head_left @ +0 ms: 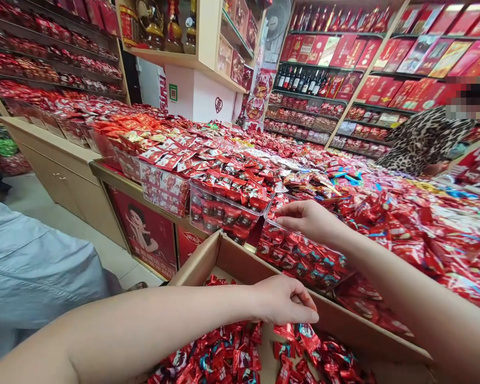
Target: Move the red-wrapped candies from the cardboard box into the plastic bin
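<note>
My left hand (288, 301) is over an open cardboard box (240, 261), its fingers curled down and closed at red wrapped candies (307, 337) just below the fingertips. Many more red candies (228, 354) lie loose in the box. My right hand (310, 221) reaches over the rim of a clear plastic bin (304, 256) full of similar red candies. Its fingers and thumb are bent together; what they hold, if anything, is hidden.
A neighbouring clear bin (226, 210) of red candies stands left of my right hand. Heaped candies (400, 218) cover the long display counter. A person in a leopard-print top (428, 136) is at the far right. Pale blue fabric (36, 256) shows at left. Shelves (324, 64) line the back.
</note>
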Motion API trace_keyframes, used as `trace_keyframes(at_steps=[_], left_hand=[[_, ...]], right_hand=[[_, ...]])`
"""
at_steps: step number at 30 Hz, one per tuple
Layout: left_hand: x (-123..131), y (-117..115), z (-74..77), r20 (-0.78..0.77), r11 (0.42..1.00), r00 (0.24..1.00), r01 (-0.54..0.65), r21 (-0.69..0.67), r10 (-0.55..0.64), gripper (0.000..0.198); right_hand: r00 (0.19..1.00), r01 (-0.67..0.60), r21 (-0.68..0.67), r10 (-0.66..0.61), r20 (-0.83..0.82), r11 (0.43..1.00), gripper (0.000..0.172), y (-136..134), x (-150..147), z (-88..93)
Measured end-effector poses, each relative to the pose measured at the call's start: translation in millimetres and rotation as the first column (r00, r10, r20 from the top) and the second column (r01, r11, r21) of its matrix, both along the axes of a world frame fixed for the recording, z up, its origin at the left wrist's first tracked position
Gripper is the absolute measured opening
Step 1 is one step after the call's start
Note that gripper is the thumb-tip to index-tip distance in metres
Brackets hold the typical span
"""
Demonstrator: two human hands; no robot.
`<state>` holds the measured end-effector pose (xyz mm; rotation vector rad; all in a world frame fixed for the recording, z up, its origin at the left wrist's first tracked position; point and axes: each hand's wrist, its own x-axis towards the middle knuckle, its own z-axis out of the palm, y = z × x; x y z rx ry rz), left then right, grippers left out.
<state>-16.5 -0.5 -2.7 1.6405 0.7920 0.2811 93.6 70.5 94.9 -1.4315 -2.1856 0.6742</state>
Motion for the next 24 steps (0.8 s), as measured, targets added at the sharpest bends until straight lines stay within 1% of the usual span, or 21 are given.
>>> trace_keyframes(at_steps=[4,7,11,13,14,15,17,18,19,20,21,22,23,24], left_hand=[[0,-1,4.7,0.010,1.000,1.000,0.005,-0.001,-0.005,0.028],[0,-1,4.2,0.012,1.000,1.000,-0.001,0.004,0.000,0.029],[0,1,-1.5,0.024,1.000,1.000,-0.008,0.023,0.007,0.031],[1,2,-4.8,0.052,1.000,0.998,-0.028,0.006,0.028,0.033],[1,3,-5.9,0.072,0.999,0.996,-0.046,-0.012,0.047,0.034],[1,3,-6.2,0.094,0.997,0.993,-0.066,-0.033,0.069,0.035],[0,3,-4.0,0.138,0.990,0.984,-0.099,-0.099,0.112,0.036],[0,2,-1.5,0.157,0.985,0.980,-0.100,-0.142,0.123,0.037],[-1,1,1.8,0.180,0.979,0.976,-0.089,-0.183,0.122,0.036],[-2,0,5.6,0.208,0.972,0.971,-0.066,-0.224,0.114,0.035],[-3,0,9.4,0.241,0.963,0.965,-0.041,-0.265,0.108,0.034],[-3,-1,12.9,0.273,0.953,0.956,-0.021,-0.301,0.107,0.034],[-3,-2,15.7,0.304,0.945,0.946,-0.008,-0.328,0.114,0.033],[-3,-3,17.6,0.333,0.937,0.935,0.000,-0.349,0.124,0.034]], right_hand=[[0.996,-0.040,-0.100,0.032,-0.088,0.994,0.012,4,-3,-4.0],[0.995,-0.046,-0.100,0.037,-0.087,0.994,0.010,5,-4,-5.3],[0.998,-0.014,-0.043,0.011,-0.066,0.999,0.011,3,-4,-4.2],[0.998,0.031,0.034,-0.029,-0.047,0.999,0.012,-2,-2,-0.6],[0.998,0.059,0.102,-0.056,-0.039,0.993,0.013,-7,-1,2.1],[0.996,0.090,0.189,-0.085,-0.038,0.978,0.014,-14,1,5.0],[0.991,0.132,0.376,-0.121,-0.053,0.917,0.015,-34,6,9.4],[0.990,0.139,0.444,-0.122,-0.066,0.885,0.014,-46,10,9.6],[0.989,0.145,0.479,-0.121,-0.082,0.865,0.013,-60,15,7.7],[0.988,0.151,0.484,-0.120,-0.095,0.862,0.012,-75,20,3.2],[0.982,0.186,0.462,-0.146,-0.122,0.867,0.011,-89,26,-4.0],[0.967,0.248,0.410,-0.200,-0.158,0.878,0.011,-102,31,-13.7],[0.949,0.303,0.326,-0.253,-0.188,0.895,0.012,-114,37,-25.5],[0.927,0.351,0.209,-0.308,-0.212,0.913,0.015,-124,41,-38.4]])
